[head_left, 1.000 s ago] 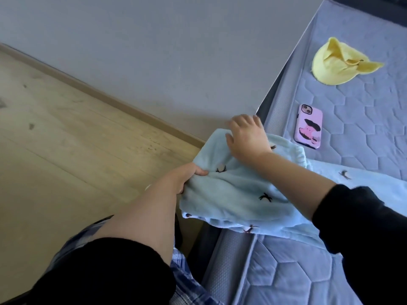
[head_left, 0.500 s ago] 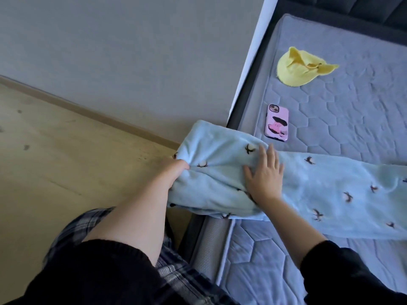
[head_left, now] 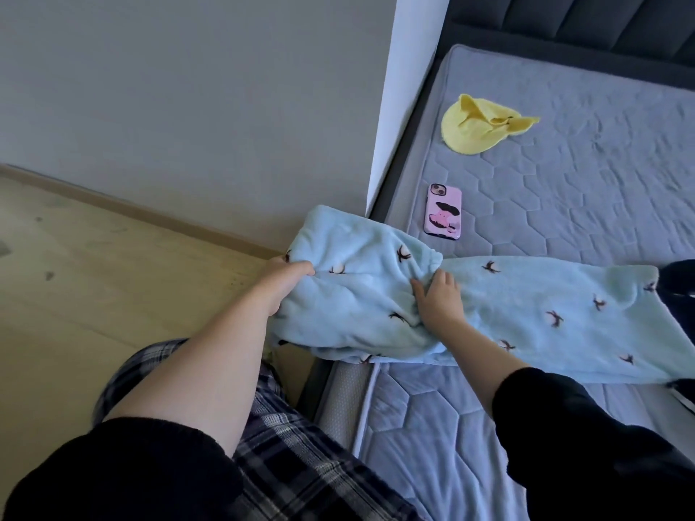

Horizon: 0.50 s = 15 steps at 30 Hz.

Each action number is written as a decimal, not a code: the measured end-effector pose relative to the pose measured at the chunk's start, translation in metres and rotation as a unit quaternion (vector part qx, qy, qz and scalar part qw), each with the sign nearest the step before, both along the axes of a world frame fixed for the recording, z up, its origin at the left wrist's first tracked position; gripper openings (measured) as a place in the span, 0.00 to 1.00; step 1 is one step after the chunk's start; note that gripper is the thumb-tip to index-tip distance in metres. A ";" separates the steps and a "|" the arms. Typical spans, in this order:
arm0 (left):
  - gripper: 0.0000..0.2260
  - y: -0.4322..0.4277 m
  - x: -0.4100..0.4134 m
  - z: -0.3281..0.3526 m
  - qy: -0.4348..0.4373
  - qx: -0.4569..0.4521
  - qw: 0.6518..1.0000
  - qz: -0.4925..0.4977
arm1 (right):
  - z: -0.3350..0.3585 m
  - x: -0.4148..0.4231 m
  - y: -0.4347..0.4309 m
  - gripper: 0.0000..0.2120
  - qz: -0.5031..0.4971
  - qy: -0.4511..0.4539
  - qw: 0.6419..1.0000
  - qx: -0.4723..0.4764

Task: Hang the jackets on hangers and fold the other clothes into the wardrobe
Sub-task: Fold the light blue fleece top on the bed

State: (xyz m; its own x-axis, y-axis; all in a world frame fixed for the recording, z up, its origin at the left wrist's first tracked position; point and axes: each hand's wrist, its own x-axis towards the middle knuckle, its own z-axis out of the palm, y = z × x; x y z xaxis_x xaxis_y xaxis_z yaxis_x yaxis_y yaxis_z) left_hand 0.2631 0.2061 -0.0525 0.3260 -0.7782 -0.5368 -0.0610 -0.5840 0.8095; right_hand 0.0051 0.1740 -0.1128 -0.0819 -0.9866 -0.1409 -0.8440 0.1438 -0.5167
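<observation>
A light blue fleece garment [head_left: 500,314] with small dark bird prints lies across the left edge of the bed, its left end hanging past the mattress. My left hand [head_left: 284,282] grips that overhanging left end. My right hand [head_left: 436,298] lies on the middle of the garment, fingers bent into a fold of the fabric near its bunched waist. A yellow cloth item [head_left: 477,126] lies crumpled farther up the mattress.
A pink phone [head_left: 443,211] lies on the grey quilted mattress [head_left: 583,201] just beyond the garment. A dark item [head_left: 677,280] shows at the right edge. Grey wall and wooden floor [head_left: 75,295] are to the left; a dark headboard [head_left: 601,24] at the top.
My right hand slid from the garment's left end toward its middle and now bends into the fabric. The garment is spread longer across the bed. My left hand kept its grip.
</observation>
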 end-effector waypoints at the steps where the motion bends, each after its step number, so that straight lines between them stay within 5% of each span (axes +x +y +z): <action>1: 0.15 0.002 -0.002 0.003 -0.004 -0.011 1.000 0.010 | 0.003 0.001 -0.001 0.23 -0.002 0.000 1.000 -0.001; 4: 0.20 0.003 -0.003 0.010 -0.033 -0.043 0.997 0.051 | 0.017 0.003 -0.003 0.25 -0.046 -0.060 0.997 0.018; 7: 0.13 0.004 -0.001 0.012 -0.078 -0.071 0.991 0.078 | 0.030 0.009 -0.002 0.28 -0.136 -0.201 0.966 0.092; 12: 0.08 0.007 -0.003 0.010 -0.105 -0.089 0.987 0.086 | 0.026 0.008 -0.002 0.29 -0.166 -0.230 0.945 0.166; 15: 0.07 0.005 -0.002 0.010 -0.136 -0.101 0.980 0.100 | 0.028 -0.001 -0.005 0.28 -0.166 -0.354 0.893 0.224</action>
